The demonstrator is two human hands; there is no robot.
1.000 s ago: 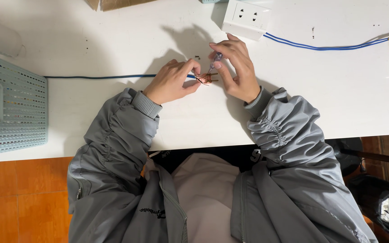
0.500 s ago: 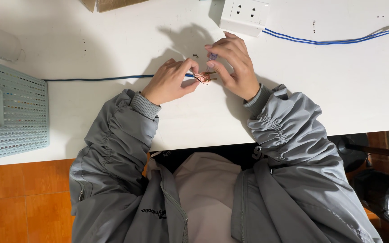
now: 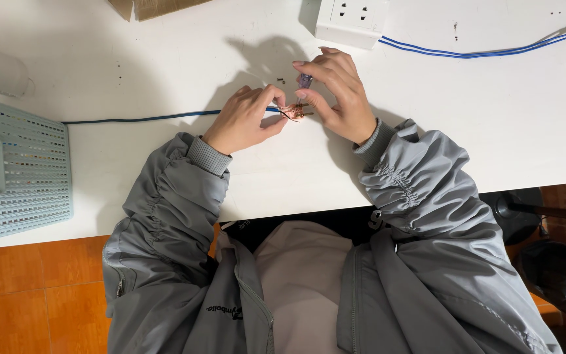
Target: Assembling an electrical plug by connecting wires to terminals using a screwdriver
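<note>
Head view: both hands meet over a white table (image 3: 165, 59). Left hand (image 3: 244, 119) has fingers pressed together, pinching the end of a blue cable (image 3: 139, 118); the cable runs off to the left of that pinch, flat on the table. Right hand (image 3: 335, 95) pinches the copper strands (image 3: 296, 112) at the cable's stripped tip, just right of the left pinch; the two pinches almost touch. A small purple piece (image 3: 304, 80) sits between the right fingers, just above the strands; cannot tell what it is. Beyond the right hand, near: white socket block (image 3: 352, 19) with a blue wire (image 3: 479, 52) going right. Well left of the grip: pale mesh basket (image 3: 27, 170). Grey jacket sleeves (image 3: 178, 190) reach back from both wrists.
</note>
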